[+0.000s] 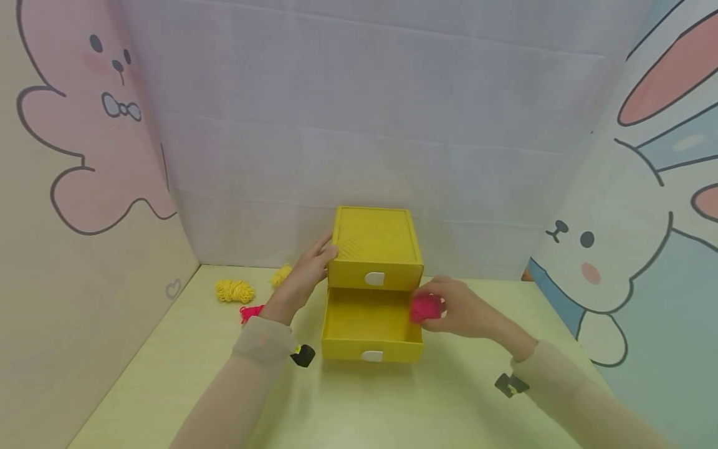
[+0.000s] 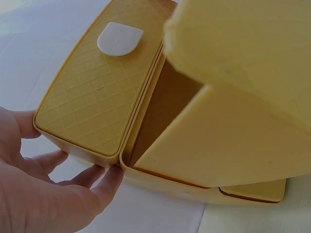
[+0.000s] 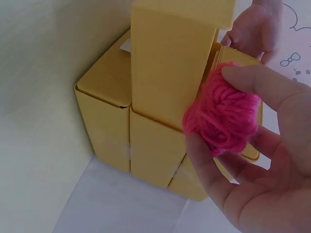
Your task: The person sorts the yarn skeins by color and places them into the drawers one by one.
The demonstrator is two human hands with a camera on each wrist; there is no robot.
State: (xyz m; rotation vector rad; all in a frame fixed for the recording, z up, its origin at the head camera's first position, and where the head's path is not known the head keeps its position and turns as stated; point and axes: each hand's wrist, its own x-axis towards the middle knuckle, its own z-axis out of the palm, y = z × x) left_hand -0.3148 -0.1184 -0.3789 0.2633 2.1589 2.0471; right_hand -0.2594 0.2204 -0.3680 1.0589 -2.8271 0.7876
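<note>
A yellow drawer box (image 1: pixel 376 234) stands on the table, its top drawer front (image 2: pixel 92 92) closed and bearing a white tab. Below that, a drawer (image 1: pixel 373 350) is pulled out; the part of its inside that shows holds nothing. My left hand (image 1: pixel 303 274) rests against the box's upper left side, fingers extended along it and thumb by the front corner. At the pulled-out drawer's right edge, my right hand (image 1: pixel 460 308) pinches a pink yarn bundle (image 3: pixel 226 114) between thumb and fingers. The right wrist view shows the bundle beside the drawer's wall.
On the table's left lie a yellow yarn bundle (image 1: pixel 235 290), another yellow bundle (image 1: pixel 282 275) and a pink bundle (image 1: pixel 250 312), the last partly behind the left wrist. A pale cloth wall (image 1: pixel 370 125) rises behind the box, with printed panels at both sides.
</note>
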